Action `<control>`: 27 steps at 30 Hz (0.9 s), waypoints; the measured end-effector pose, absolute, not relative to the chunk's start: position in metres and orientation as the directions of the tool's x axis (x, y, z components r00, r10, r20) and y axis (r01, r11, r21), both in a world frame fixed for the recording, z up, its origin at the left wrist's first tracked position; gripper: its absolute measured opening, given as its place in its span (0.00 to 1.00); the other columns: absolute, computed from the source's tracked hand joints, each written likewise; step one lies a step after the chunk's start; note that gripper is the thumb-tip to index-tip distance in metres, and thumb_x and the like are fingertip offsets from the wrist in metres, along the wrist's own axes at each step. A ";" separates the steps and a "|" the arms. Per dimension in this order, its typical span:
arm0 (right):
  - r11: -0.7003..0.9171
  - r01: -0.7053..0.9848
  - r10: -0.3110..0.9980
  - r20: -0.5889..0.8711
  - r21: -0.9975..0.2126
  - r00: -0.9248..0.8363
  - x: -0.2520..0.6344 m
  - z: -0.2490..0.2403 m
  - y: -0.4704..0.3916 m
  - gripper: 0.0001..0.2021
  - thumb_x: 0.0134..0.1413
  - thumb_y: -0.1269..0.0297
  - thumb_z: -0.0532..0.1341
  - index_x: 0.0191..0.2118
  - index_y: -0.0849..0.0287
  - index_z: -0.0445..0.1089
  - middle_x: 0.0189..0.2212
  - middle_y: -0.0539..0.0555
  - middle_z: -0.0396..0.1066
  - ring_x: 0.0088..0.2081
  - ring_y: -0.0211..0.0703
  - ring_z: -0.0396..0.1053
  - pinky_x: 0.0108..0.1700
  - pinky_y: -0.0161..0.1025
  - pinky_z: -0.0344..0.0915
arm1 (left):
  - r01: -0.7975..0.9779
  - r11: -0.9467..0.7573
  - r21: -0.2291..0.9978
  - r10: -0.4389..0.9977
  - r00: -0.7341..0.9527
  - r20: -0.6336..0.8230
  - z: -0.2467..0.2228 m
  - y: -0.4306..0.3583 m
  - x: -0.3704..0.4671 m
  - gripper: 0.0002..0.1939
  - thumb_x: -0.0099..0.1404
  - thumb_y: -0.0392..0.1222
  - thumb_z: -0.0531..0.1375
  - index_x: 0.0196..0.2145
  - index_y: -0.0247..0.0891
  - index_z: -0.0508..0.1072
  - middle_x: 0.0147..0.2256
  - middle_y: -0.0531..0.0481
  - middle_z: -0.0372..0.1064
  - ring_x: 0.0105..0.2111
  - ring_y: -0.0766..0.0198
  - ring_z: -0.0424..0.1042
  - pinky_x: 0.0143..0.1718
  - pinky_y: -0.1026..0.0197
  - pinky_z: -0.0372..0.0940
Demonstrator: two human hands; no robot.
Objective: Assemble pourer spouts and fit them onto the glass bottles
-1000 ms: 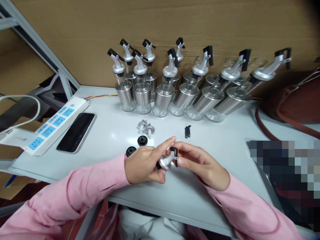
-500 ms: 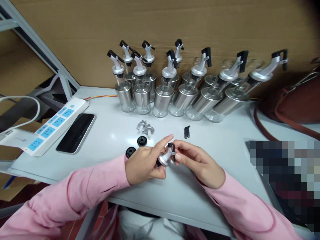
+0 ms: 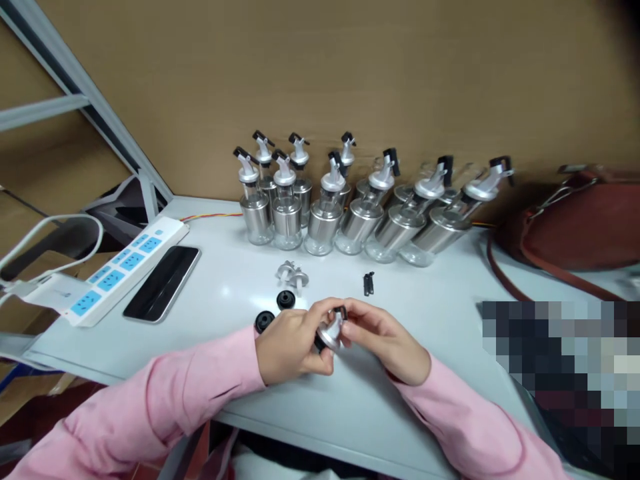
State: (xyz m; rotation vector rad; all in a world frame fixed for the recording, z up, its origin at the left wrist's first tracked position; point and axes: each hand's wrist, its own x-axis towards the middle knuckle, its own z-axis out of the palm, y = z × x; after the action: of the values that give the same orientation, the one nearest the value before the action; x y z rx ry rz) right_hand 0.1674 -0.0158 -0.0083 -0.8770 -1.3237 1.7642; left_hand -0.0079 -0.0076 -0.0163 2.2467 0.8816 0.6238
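Observation:
My left hand (image 3: 293, 343) is closed around a silver pourer spout (image 3: 330, 331) with a black lever, held above the table's front half. From the right, my right hand (image 3: 387, 339) pinches the spout's black lever (image 3: 341, 311); its fingertips partly cover it. Black round stoppers (image 3: 286, 300) lie beside my left wrist, one partly behind the hand. Beyond them rest silver spout parts (image 3: 295, 275) lying together. A few small black levers (image 3: 369, 283) lie on the table past my right hand.
Glass bottles with steel sleeves (image 3: 324, 223), several topped with pourers, stand in rows along the cardboard at the back. On the left are a phone (image 3: 163, 283) and a power strip (image 3: 120, 270). A brown bag (image 3: 590, 227) sits at the right, above a blurred-out area.
My right fingers have closed in further over the lever, and my left fingers now meet them at the top of the spout. The camera view has tilted upward.

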 end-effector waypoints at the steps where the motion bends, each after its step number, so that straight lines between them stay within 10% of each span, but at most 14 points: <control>1: -0.187 -0.164 0.868 -0.085 -0.969 -0.490 0.167 -0.009 -0.015 0.15 0.47 0.53 0.62 0.33 0.61 0.66 0.25 0.49 0.61 0.25 0.33 0.56 0.29 0.33 0.56 | 0.409 -0.577 0.707 0.717 0.668 0.199 -0.017 -0.008 -0.008 0.34 0.48 0.33 0.52 0.54 0.38 0.50 0.32 0.53 0.68 0.29 0.61 0.70 0.33 0.63 0.65; 22: 0.199 -0.106 0.968 0.212 -0.974 -0.133 0.162 0.013 -0.008 0.13 0.57 0.51 0.51 0.34 0.57 0.59 0.30 0.52 0.65 0.31 0.40 0.63 0.34 0.38 0.61 | 0.517 -0.645 0.562 0.742 0.599 0.300 -0.021 -0.014 0.000 0.23 0.62 0.40 0.48 0.54 0.34 0.48 0.31 0.51 0.66 0.23 0.64 0.66 0.26 0.63 0.60; 27: 0.524 0.509 0.814 0.578 -0.683 -0.063 0.171 0.097 0.034 0.05 0.58 0.62 0.50 0.34 0.56 0.56 0.30 0.54 0.67 0.27 0.40 0.63 0.33 0.39 0.60 | 0.422 -0.775 0.470 0.596 0.736 0.322 -0.025 -0.017 0.002 0.09 0.60 0.41 0.49 0.26 0.37 0.64 0.17 0.55 0.61 0.16 0.68 0.58 0.20 0.64 0.49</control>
State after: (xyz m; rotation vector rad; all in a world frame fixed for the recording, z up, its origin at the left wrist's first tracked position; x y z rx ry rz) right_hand 0.1714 0.0345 0.0972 -1.1193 -1.7219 0.3658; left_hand 0.0017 -0.0170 -0.0250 2.5705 0.7854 0.6570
